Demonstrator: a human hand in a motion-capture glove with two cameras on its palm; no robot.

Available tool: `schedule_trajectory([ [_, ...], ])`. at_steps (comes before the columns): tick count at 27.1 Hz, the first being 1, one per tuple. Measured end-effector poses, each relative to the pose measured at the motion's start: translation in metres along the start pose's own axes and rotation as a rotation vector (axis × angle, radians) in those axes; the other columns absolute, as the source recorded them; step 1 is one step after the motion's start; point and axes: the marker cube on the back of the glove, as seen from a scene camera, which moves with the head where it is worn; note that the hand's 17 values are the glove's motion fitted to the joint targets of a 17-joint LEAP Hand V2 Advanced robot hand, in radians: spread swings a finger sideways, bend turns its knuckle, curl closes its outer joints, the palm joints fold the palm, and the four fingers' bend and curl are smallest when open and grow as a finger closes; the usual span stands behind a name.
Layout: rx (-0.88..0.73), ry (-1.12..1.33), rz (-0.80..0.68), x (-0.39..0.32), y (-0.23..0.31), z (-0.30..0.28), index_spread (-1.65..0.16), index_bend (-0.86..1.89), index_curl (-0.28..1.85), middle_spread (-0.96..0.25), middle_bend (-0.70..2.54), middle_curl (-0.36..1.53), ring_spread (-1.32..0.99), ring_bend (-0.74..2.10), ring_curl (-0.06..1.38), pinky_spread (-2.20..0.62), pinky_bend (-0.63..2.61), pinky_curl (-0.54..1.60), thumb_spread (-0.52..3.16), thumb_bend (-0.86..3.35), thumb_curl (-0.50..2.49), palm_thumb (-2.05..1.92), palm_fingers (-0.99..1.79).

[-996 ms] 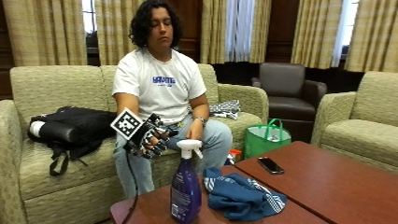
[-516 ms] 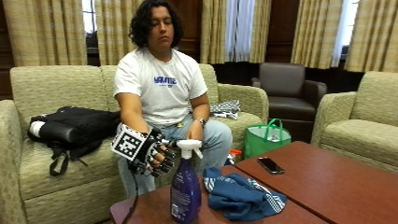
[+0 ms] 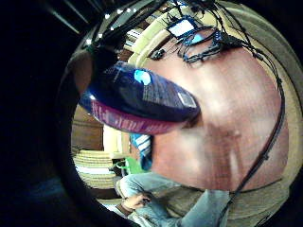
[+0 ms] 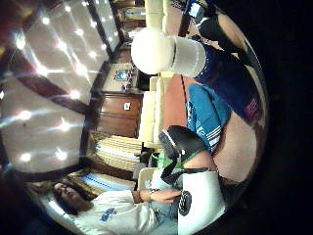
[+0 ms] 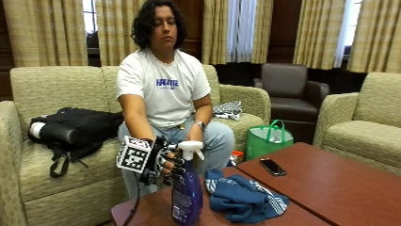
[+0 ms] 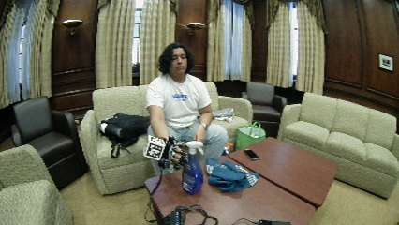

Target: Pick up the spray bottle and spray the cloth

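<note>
A purple spray bottle [image 5: 187,197] with a white trigger head [image 5: 191,148] stands upright near the corner of the brown table [image 5: 338,183]. A crumpled blue cloth [image 5: 244,200] lies on the table right beside it. My gloved right hand [image 5: 164,165] is at the bottle's neck, just below the trigger head, fingers loosely curled toward it. I cannot tell whether they touch it. The bottle [image 3: 142,99] fills much of the little finger side palm view. In the thumb side view, the head [image 4: 166,51], the cloth [image 4: 208,115] and a gloved fingertip [image 4: 181,142] show.
A black phone [image 5: 273,166] lies further along the table. A green bag [image 5: 268,140] stands on the floor behind the table, and a black bag [image 5: 75,129] lies on the sofa. Cables [image 6: 187,216] lie at the table's near edge.
My right hand has come down and moved in toward the bottle's neck. The bottle and cloth have stayed where they were.
</note>
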Motion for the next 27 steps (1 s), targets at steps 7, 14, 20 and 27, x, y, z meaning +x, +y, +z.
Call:
schedule_trajectory([
  [7,-0.016,-0.012,0.014,-0.006,-0.022,0.012,-0.37,0.13,0.27,-0.16,0.23,0.39,-0.16,0.38,0.35,0.14,0.18,0.32,0.97,-0.02,0.33,0.69,0.72],
  [14,-0.013,-0.050,0.047,-0.005,-0.041,0.021,-0.37,0.12,0.27,-0.17,0.24,0.39,-0.17,0.38,0.35,0.13,0.18,0.31,0.97,-0.02,0.34,0.73,0.73],
  [20,-0.018,-0.054,0.063,-0.003,-0.052,0.029,-0.37,0.11,0.26,-0.17,0.24,0.39,-0.17,0.39,0.35,0.12,0.18,0.32,0.96,-0.02,0.34,0.74,0.72],
  [27,-0.005,0.004,0.073,-0.003,-0.065,0.033,-0.37,0.10,0.25,-0.17,0.26,0.40,-0.17,0.40,0.36,0.12,0.19,0.32,0.95,-0.03,0.34,0.72,0.71],
])
